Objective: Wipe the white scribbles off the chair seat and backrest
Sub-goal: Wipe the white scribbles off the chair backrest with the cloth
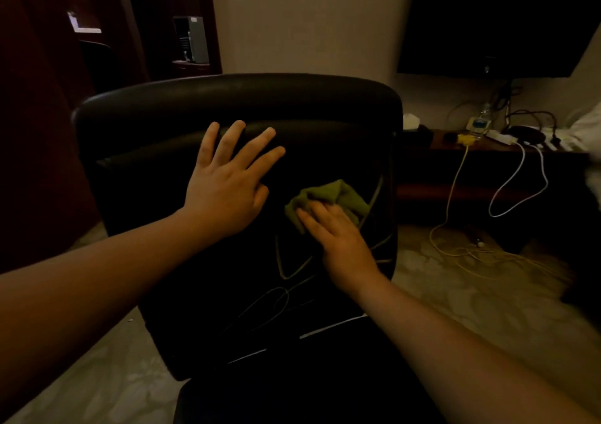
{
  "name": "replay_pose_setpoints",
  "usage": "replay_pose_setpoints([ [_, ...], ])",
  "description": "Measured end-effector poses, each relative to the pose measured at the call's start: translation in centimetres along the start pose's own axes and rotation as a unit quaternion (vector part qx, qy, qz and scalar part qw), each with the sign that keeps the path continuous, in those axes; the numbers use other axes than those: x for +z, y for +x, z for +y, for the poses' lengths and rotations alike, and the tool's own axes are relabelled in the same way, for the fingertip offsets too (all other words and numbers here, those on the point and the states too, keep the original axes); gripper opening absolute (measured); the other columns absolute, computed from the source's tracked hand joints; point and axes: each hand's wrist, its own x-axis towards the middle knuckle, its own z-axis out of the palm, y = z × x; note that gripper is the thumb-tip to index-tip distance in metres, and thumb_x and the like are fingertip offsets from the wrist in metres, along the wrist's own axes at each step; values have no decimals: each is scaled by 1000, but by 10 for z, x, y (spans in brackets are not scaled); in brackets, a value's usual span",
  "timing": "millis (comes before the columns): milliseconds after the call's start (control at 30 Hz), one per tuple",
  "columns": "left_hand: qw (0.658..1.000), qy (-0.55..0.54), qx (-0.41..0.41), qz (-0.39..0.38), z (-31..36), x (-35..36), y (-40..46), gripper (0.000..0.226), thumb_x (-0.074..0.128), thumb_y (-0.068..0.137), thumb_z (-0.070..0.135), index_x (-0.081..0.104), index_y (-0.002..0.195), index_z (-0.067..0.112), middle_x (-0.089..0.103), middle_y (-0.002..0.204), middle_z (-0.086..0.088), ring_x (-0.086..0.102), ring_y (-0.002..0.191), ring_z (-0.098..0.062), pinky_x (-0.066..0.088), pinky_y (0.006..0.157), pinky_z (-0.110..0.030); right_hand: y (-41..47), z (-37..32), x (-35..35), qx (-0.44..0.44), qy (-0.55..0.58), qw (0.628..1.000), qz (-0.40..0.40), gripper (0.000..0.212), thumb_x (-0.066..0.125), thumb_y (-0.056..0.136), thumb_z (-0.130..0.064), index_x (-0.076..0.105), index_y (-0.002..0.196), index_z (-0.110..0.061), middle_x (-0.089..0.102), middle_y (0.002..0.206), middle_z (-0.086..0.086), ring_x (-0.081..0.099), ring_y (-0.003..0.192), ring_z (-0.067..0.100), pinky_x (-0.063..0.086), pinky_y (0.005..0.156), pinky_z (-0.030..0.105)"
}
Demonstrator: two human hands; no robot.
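Observation:
A black leather chair fills the middle of the view; its backrest (146,176) faces me and the seat (292,397) lies at the bottom. White scribbles (286,274) loop across the lower backrest, with more lines at its right edge. My left hand (227,183) lies flat with spread fingers on the upper backrest. My right hand (338,238) presses a crumpled green cloth (328,196) against the backrest with straight fingers, just above the scribbles.
A dark low table (487,153) stands to the right behind the chair, carrying a water bottle (484,114), a power strip and chargers. Yellow and white cables (455,215) hang down and trail over the pale patterned floor. A dark screen hangs on the wall above.

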Motion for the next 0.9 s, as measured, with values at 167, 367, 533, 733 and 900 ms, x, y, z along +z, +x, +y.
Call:
replay_pose_setpoints([
  [167, 999, 4, 46, 8, -4, 6, -3, 65, 39, 97, 47, 28, 160, 33, 18, 171, 1, 1, 158, -37, -6, 126, -55, 19, 45, -32, 56, -36, 998, 24, 52, 50, 93, -3, 51, 144, -16, 47, 150, 11, 41, 138, 32, 24, 120, 42],
  [367, 999, 5, 46, 21, -4, 11, -7, 66, 36, 94, 45, 31, 158, 32, 23, 170, 1, 4, 157, -37, 0, 127, -55, 43, 59, -52, 220, -14, 969, 113, 62, 40, 97, 6, 36, 153, -19, 26, 162, 4, 17, 151, 20, 21, 123, 44],
  [533, 999, 6, 33, 16, -7, 14, -9, 67, 34, 94, 47, 29, 159, 33, 20, 171, 3, 1, 158, -36, -1, 126, -55, 20, 28, -23, 202, -4, 974, 101, 60, 38, 94, 7, 41, 150, -14, 32, 159, 11, 24, 149, 27, 15, 124, 37],
  [733, 999, 18, 36, 7, -5, 11, -6, 68, 31, 93, 48, 28, 159, 33, 20, 171, 2, 1, 158, -36, -1, 126, -56, 26, 33, -24, 150, 5, 987, 61, 59, 45, 92, 6, 44, 148, -13, 36, 157, 14, 31, 146, 33, 20, 122, 44],
  [900, 999, 30, 39, 5, -5, 12, -7, 68, 32, 93, 48, 29, 159, 32, 21, 171, 1, 3, 157, -37, 0, 126, -56, 96, 47, -65, 297, 34, 944, 139, 63, 38, 97, 6, 31, 155, -17, 21, 164, 5, 13, 152, 20, 13, 125, 38],
])
